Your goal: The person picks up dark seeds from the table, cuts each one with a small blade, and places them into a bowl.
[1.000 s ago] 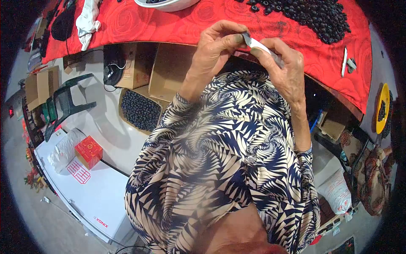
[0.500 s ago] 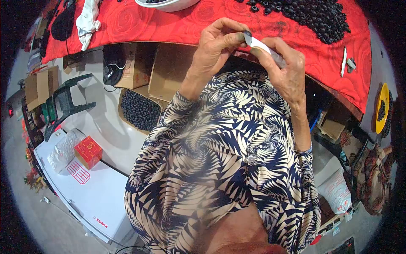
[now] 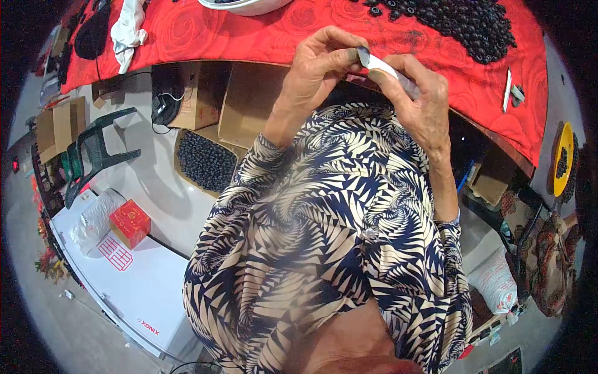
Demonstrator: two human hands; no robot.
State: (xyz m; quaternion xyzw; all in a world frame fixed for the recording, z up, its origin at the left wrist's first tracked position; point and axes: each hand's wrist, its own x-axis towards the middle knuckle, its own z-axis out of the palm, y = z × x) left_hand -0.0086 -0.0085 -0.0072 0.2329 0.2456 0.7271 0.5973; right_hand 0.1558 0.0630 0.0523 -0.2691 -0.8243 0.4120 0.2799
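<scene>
My left hand is raised at the front edge of the red-covered table. Its thumb and forefinger pinch a small dark piece, mostly hidden by the fingertips. Close beside it, my right hand is closed around a white strip-like piece, thumb on top. The strip's far end meets the dark piece at the left fingertips; whether it is paper, cloth or a tool I cannot tell. Beyond the hands, a pile of small black ring-like pieces lies on the red cloth.
A white bowl stands at the table's back edge. A white cloth lies on the left and a thin white stick on the right. Below are a box of dark pieces, a plastic chair and a yellow dish.
Both hands stay nearly in place. The dark piece between the left fingertips has turned or shifted slightly against the white strip.
</scene>
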